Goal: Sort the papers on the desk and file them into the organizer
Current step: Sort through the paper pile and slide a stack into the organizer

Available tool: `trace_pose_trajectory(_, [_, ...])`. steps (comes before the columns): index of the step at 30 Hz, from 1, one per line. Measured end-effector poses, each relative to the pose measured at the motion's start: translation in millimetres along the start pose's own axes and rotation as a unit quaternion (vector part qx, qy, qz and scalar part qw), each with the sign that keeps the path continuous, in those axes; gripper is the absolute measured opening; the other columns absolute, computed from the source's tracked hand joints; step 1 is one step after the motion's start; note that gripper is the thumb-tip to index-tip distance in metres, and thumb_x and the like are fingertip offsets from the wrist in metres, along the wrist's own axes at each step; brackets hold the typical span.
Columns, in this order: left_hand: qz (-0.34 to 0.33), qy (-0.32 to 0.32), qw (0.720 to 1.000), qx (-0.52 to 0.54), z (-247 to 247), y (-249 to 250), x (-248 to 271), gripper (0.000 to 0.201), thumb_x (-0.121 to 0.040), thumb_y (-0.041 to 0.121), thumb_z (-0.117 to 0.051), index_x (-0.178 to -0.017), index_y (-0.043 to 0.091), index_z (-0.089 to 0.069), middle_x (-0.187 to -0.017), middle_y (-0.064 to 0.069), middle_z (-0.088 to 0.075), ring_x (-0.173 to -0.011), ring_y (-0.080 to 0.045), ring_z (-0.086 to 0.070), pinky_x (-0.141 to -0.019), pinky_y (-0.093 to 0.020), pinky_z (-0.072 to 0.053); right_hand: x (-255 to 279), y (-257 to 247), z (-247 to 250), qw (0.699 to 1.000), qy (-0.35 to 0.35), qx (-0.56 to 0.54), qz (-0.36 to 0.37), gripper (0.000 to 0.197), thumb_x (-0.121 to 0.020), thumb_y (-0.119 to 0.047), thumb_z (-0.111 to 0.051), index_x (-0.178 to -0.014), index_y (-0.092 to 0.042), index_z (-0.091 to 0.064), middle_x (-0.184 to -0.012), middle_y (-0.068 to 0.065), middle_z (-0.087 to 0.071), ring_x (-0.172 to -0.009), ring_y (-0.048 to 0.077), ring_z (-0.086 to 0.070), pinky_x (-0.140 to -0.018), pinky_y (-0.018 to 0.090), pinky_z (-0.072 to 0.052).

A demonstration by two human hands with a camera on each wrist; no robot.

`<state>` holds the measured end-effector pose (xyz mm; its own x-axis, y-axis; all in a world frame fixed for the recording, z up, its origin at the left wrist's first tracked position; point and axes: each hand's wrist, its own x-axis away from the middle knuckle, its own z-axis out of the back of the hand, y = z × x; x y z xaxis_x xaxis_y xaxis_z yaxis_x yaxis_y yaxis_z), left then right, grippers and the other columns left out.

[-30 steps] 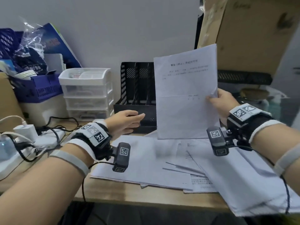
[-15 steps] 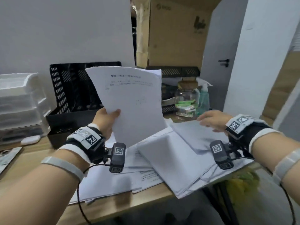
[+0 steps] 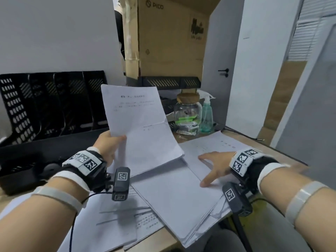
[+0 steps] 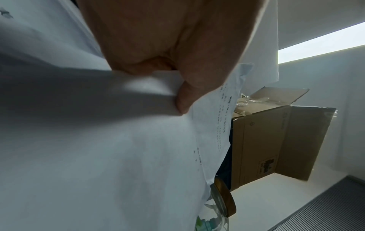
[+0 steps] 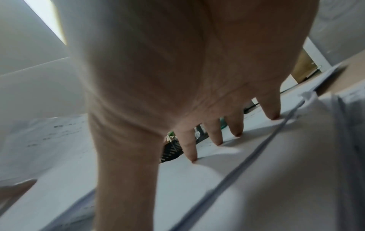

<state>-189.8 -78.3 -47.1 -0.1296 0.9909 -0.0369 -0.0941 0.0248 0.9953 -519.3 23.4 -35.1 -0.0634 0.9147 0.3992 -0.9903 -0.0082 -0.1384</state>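
Observation:
My left hand [image 3: 111,142] pinches a white printed sheet [image 3: 138,124] by its left edge and holds it up above the desk; the left wrist view shows the thumb [image 4: 187,87] clamped on the sheet [image 4: 118,156]. My right hand [image 3: 214,166] lies with spread straight fingers on the stack of papers [image 3: 178,193] at the desk's right side; in the right wrist view its fingertips [image 5: 192,157] press the top sheet [image 5: 256,171]. The black mesh organizer [image 3: 45,106] with upright slots stands at the back left, to the left of the raised sheet.
More loose sheets [image 3: 112,220] lie near the desk's front edge. A glass jar with a cork lid [image 3: 188,113] and a green spray bottle [image 3: 206,115] stand behind the stack. A large cardboard box [image 3: 169,39] rises at the back. The desk [image 3: 243,135] ends on the right.
The sheet passed from my right hand to my left hand. My right hand came down onto the stack of papers. The view swung to the right.

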Motion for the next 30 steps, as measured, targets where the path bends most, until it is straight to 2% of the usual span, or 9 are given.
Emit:
trace_pose_trajectory(5, [0.011,-0.027,0.999,0.015,-2.9,1.1,4.4,0.032,-0.097,-0.002,-0.058,-0.128,0.001,-0.064,-0.12,-0.018,-0.071,-0.108,-0.036,-0.067,-0.101,-0.05,-0.052,7.2,-12.5,-6.4,0.998,0.062,-0.012,-0.01,0.08,-0.082,-0.045,-0.07,-0.152,-0.028,-0.036,-0.16,-0.004,-0.031,-0.144,0.019,-0.035,-0.11,0.027,-0.03])
trace_pose_trajectory(10, [0.035,-0.074,0.997,0.011,-2.3,-10.1,12.4,0.025,-0.098,-0.005,-0.054,-0.12,0.001,-0.064,-0.1,-0.015,-0.072,-0.078,-0.029,-0.066,-0.049,-0.026,-0.056,-3.5,-28.1,-13.7,0.996,0.065,0.0,-0.059,0.078,-0.077,-0.054,-0.068,-0.143,-0.019,-0.045,-0.149,0.002,-0.047,-0.132,0.026,-0.049,-0.108,0.038,-0.042])
trace_pose_trajectory(14, [0.068,-0.129,0.989,0.009,4.2,-20.7,18.8,0.031,-0.098,-0.008,-0.049,-0.125,-0.002,-0.061,-0.116,-0.026,-0.071,-0.093,-0.04,-0.069,-0.074,-0.044,-0.059,-15.3,-32.4,-12.6,0.99,0.09,0.033,-0.1,0.064,-0.071,-0.065,-0.068,-0.11,-0.015,-0.062,-0.111,0.005,-0.067,-0.1,0.025,-0.064,-0.083,0.034,-0.053])
trace_pose_trajectory(16, [0.081,-0.157,0.984,0.016,6.5,-23.7,22.7,0.032,-0.098,-0.011,-0.044,-0.124,-0.001,-0.061,-0.108,-0.023,-0.075,-0.089,-0.039,-0.073,-0.071,-0.045,-0.061,-17.5,-33.9,-11.3,0.987,0.112,0.051,-0.103,0.033,-0.077,-0.047,-0.07,-0.084,-0.015,-0.063,-0.083,0.003,-0.064,-0.075,0.022,-0.061,-0.063,0.028,-0.048])
trace_pose_trajectory(18, [0.102,-0.172,0.979,0.024,8.6,-28.0,26.5,0.027,-0.1,-0.009,-0.043,-0.12,-0.004,-0.06,-0.092,-0.021,-0.079,-0.075,-0.035,-0.077,-0.061,-0.041,-0.063,-17.2,-36.9,-10.3,0.981,0.125,0.096,-0.114,0.02,-0.086,-0.032,-0.066,-0.08,-0.014,-0.06,-0.073,0.002,-0.057,-0.066,0.022,-0.057,-0.057,0.027,-0.044])
trace_pose_trajectory(22, [0.126,-0.203,0.971,0.009,11.4,-35.6,31.9,0.022,-0.104,0.0,-0.045,-0.12,-0.006,-0.059,-0.086,-0.021,-0.079,-0.07,-0.034,-0.078,-0.055,-0.038,-0.062,-13.3,-18.9,3.7,0.966,0.199,0.067,-0.149,0.017,-0.094,-0.013,-0.049,-0.104,-0.011,-0.064,-0.111,0.01,-0.068,-0.103,0.03,-0.065,-0.083,0.031,-0.051])
trace_pose_trajectory(25, [0.139,-0.201,0.97,0.007,14.7,-42.3,23.5,0.025,-0.102,0.001,-0.051,-0.123,-0.009,-0.059,-0.095,-0.024,-0.079,-0.077,-0.036,-0.078,-0.06,-0.042,-0.063,2.1,4.3,22.5,0.937,0.305,-0.023,-0.165,0.027,-0.093,-0.013,-0.047,-0.114,-0.011,-0.063,-0.116,0.015,-0.069,-0.103,0.036,-0.064,-0.085,0.036,-0.051])
trace_pose_trajectory(28, [0.149,-0.21,0.966,0.015,17.6,-46.8,15.6,0.043,-0.091,0.009,-0.069,-0.129,-0.007,-0.058,-0.114,-0.028,-0.074,-0.098,-0.045,-0.074,-0.086,-0.06,-0.059,15.8,2.6,31.6,0.916,0.379,-0.108,-0.079,0.033,-0.098,-0.013,-0.042,-0.124,-0.019,-0.06,-0.121,0.014,-0.067,-0.107,0.038,-0.06,-0.09,0.04,-0.049])
trace_pose_trajectory(30, [0.147,-0.212,0.966,0.007,16.5,-41.4,20.4,0.057,-0.082,0.02,-0.078,-0.13,-0.006,-0.059,-0.117,-0.025,-0.073,-0.097,-0.043,-0.075,-0.088,-0.062,-0.058,19.7,-15.2,27.8,0.921,0.364,-0.14,0.017,0.034,-0.101,-0.016,-0.042,-0.129,-0.024,-0.06,-0.124,0.008,-0.067,-0.114,0.033,-0.059,-0.093,0.034,-0.046])
